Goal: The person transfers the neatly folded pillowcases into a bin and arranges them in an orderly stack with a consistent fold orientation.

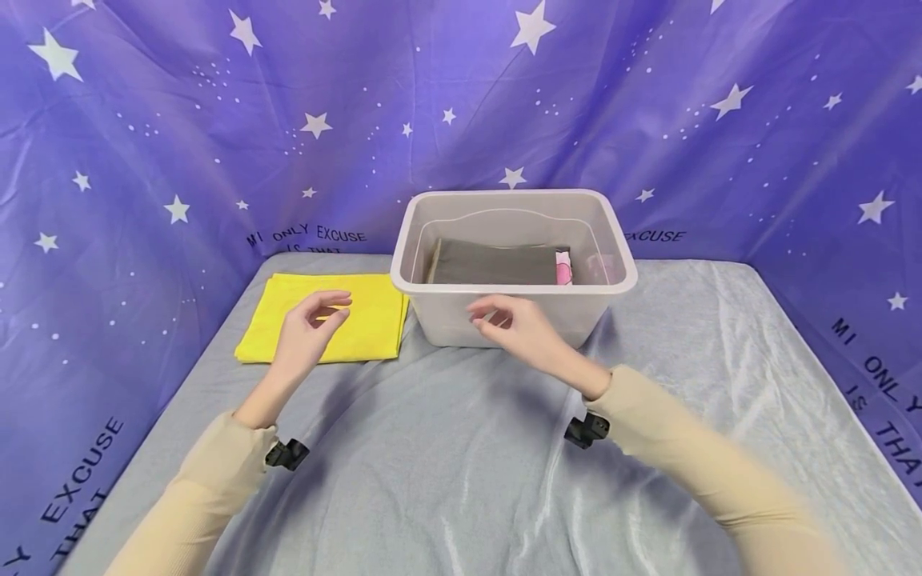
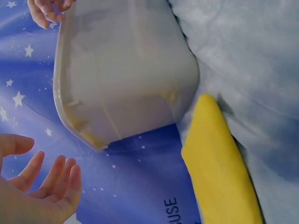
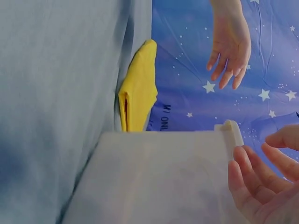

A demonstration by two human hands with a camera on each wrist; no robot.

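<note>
My left hand hovers over a folded yellow cloth with its fingers loosely bent and nothing between them. In front of a whitish plastic bin is my right hand, also empty, its fingers relaxed. Inside the bin lies a dark grey folded item, with a pink and white piece beside it; the bin's front wall hides their lower parts. In the left wrist view, the left hand is apart from both the bin and the yellow cloth. The right wrist view shows the right hand near the bin's rim.
A grey cloth covers the table. Behind and at both sides hangs a purple curtain with white stars and lettering. Small black cameras sit at both wrists, on beige sleeves.
</note>
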